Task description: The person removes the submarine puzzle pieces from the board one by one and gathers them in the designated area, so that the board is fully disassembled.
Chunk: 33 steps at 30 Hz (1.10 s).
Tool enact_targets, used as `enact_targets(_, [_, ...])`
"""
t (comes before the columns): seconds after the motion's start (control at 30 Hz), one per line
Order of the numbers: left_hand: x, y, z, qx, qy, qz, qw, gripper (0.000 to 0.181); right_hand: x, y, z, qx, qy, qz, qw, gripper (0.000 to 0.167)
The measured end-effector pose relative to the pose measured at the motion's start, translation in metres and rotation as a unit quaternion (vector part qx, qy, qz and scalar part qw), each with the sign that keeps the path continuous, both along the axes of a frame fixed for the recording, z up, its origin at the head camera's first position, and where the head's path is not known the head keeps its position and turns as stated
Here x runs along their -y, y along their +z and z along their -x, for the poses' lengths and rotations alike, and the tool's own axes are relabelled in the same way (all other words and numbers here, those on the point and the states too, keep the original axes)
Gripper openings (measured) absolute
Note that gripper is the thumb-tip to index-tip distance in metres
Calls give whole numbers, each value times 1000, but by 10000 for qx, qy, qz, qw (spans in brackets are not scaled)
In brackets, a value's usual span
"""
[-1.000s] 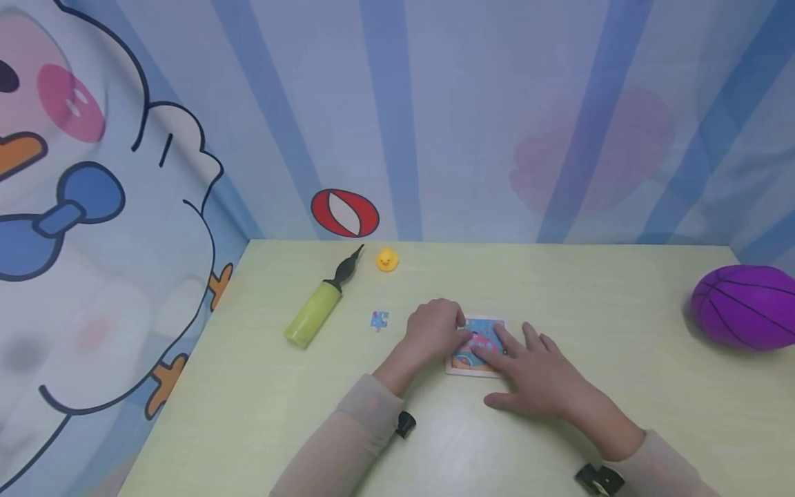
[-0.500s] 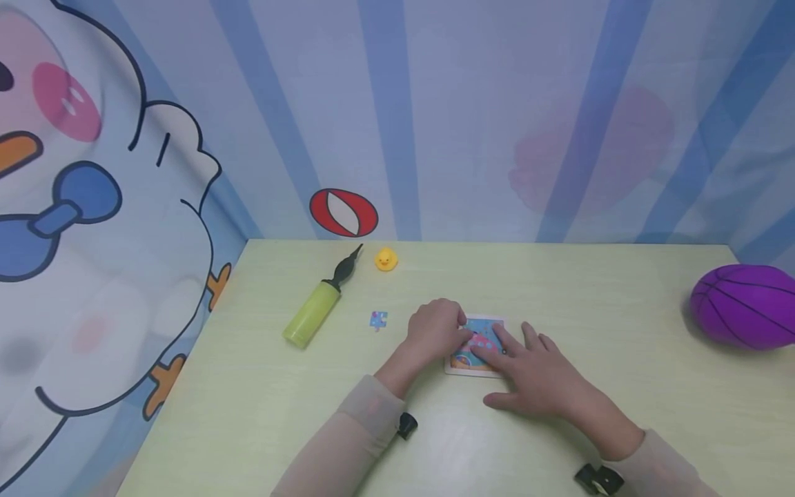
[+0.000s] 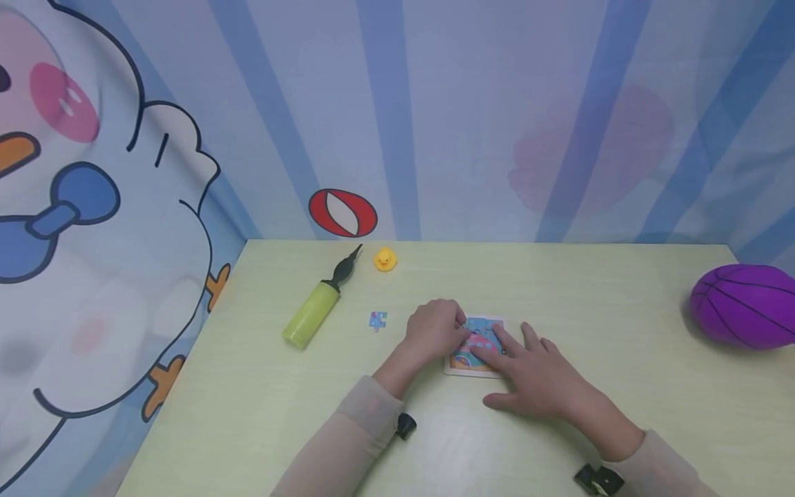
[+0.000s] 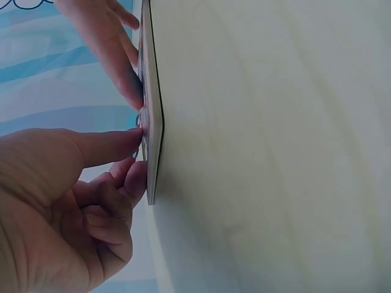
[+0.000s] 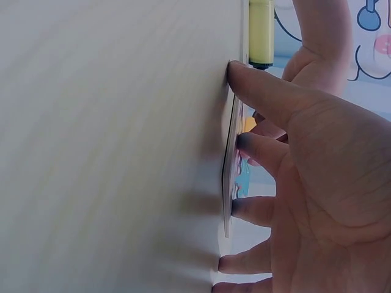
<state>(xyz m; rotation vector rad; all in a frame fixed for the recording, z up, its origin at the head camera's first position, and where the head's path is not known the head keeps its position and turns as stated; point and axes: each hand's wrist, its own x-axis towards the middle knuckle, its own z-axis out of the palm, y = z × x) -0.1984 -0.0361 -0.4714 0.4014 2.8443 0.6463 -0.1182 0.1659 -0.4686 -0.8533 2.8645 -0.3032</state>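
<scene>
A small framed jigsaw puzzle [image 3: 478, 343] with a blue and pink picture lies flat on the table between the hands. My left hand [image 3: 437, 329] is at its left side, fingers curled, pinching a puzzle piece whose teal edge [image 5: 244, 180] stands slightly raised off the board in the right wrist view; the fingers hide most of it. Spread out from the right, my right hand [image 3: 540, 376] rests index and middle fingertips on the puzzle, while its thumb touches the table in front. A loose blue puzzle piece [image 3: 377, 320] lies left of my left hand.
A yellow-green hand pump [image 3: 313, 314] with a black nozzle lies at the left. Behind the loose piece sits a yellow toy duck [image 3: 386, 259]. A purple ball [image 3: 745, 306] stands at the table's far right. A printed curtain [image 3: 466, 124] borders the back edge.
The left fingers shift very slightly at the puzzle's left side. The right hand stays in place, and the whole view drifts a little.
</scene>
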Motion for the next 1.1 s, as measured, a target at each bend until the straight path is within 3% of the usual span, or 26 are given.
enact_targets(0.23, [4, 3, -2, -101, 32, -357, 9993, 13, 0, 0, 0, 118, -66, -4, 9999, 78])
enact_targets(0.6, [12, 4, 1, 154, 145, -1139, 9933, 12, 1, -1, 1, 105, -87, -58, 9999, 78])
enact_targets(0.83, [30, 9, 0, 335, 358, -1490, 9876, 12, 1, -1, 1, 140, -107, -113, 9998, 79])
enact_targets(1.1, [58, 12, 5, 237, 536, -1481, 9872, 11, 2, -1, 1, 188, -118, -114, 9997, 79])
